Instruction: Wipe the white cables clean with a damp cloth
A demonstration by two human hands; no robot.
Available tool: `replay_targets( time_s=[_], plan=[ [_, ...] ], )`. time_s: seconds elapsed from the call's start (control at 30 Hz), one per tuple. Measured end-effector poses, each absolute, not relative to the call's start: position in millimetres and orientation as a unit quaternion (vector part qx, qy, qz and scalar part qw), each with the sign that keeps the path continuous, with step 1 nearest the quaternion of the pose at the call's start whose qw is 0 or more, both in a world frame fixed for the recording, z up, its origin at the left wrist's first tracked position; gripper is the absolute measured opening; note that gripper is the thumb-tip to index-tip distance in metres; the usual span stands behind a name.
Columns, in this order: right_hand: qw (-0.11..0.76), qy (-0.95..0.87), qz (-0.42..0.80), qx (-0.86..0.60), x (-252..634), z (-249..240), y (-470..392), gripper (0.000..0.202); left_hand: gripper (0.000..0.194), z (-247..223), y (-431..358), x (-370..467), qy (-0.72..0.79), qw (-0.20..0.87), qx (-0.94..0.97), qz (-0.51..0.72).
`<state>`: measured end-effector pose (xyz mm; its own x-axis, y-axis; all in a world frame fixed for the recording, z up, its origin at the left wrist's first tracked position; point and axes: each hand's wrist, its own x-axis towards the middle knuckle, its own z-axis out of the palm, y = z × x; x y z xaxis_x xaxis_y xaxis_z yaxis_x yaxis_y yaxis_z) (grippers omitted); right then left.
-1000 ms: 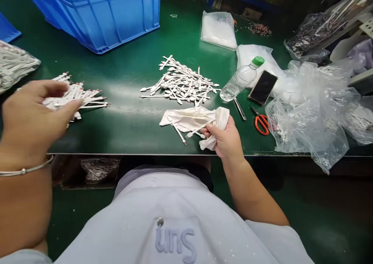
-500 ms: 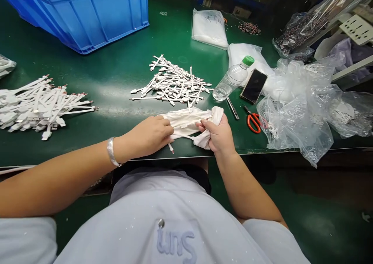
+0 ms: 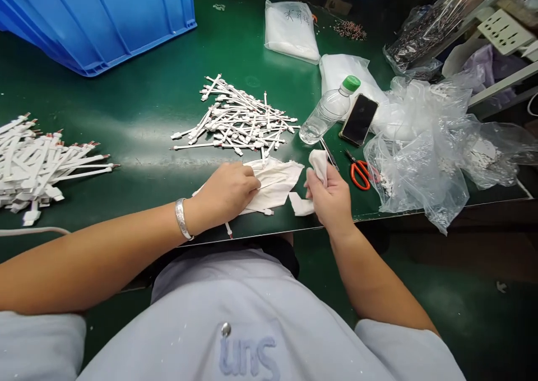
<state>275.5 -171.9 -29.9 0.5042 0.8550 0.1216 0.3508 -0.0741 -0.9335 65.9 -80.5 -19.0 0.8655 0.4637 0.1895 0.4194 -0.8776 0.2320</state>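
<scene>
A creased white cloth lies near the table's front edge, with my left hand closed over its left part. Short white cable ends poke out beside that hand, one with a red-tipped end at the edge; whether the fingers also hold a cable is hidden. To the right, apart from the larger cloth, my right hand is closed on a bunched white cloth piece, part of which shows below the fingers. Just beyond the cloth is a loose pile of short white cables.
A bigger pile of white connector cables sits at left, below a blue bin. On the right are a water bottle, phone, red-handled cutters and crumpled plastic bags. White packets lie farther back.
My right hand has drawn away to the right with the cloth piece, leaving a gap from the larger cloth. My left hand now rests further over the cloth. The view has shifted slightly.
</scene>
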Motion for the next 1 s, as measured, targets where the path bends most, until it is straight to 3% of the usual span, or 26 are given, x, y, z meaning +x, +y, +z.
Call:
replay_targets(
  time_s=[0.1, 0.27, 0.4, 0.53, 1.0],
  plan=[
    [0.401, -0.583, 0.143, -0.692, 276, -25, -178, 0.03, 0.028, -27, -82, 65, 0.23, 0.112, 0.957, 0.139],
    [0.072, -0.718, 0.103, -0.685, 252, -14, -171, 0.047, 0.027, -34, -83, 62, 0.221, 0.117, 0.956, 0.154],
    [-0.07, -0.746, 0.05, -0.661, 248, -13, -165, 0.046, 0.027, -36, -81, 64, 0.217, 0.102, 0.96, 0.141],
    [-0.121, -0.711, -0.015, -0.693, 260, -14, -163, 0.048, 0.023, -35, -80, 67, 0.222, 0.084, 0.963, 0.128],
    [-0.108, -0.708, 0.001, -0.698, 251, -13, -165, 0.047, 0.021, -30, -84, 69, 0.232, 0.066, 0.964, 0.112]
  ],
)
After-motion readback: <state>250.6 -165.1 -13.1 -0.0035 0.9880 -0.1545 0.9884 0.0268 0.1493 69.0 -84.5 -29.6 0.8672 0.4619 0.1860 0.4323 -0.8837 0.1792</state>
